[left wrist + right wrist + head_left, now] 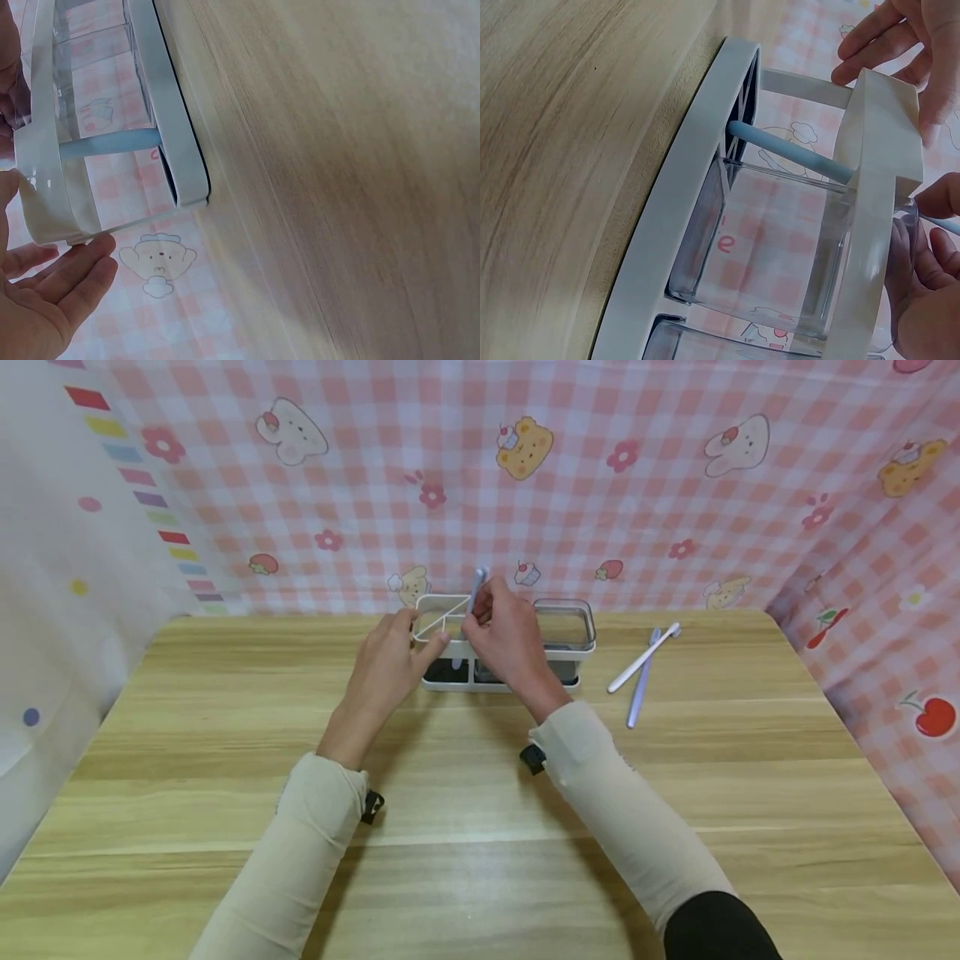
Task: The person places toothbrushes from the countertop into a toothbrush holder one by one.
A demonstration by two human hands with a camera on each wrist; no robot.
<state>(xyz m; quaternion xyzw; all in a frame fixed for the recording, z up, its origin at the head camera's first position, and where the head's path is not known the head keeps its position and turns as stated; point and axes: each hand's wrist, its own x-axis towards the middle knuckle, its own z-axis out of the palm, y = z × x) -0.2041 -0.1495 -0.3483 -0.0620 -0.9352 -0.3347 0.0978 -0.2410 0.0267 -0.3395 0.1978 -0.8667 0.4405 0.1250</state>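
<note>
A white toothbrush holder [573, 653] with a raised upper frame stands near the back of the table. My right hand [513, 639] pinches a blue toothbrush [477, 587] near its head, above the frame. Its handle [795, 155] runs down through the frame to the dark base, as the right wrist view shows. At the holder's left end is my left hand [386, 660], its thumb on the top frame and its fingers at the outer side. Clear cups [772, 247] sit in the holder beside the toothbrush; my right hand partly hides them in the head view.
To the right of the holder lie a white toothbrush [637, 664] and a purple toothbrush [639, 693], one crossing the other. Behind the wooden table [450, 860] hangs a pink checked curtain [465, 468], close to the holder's back.
</note>
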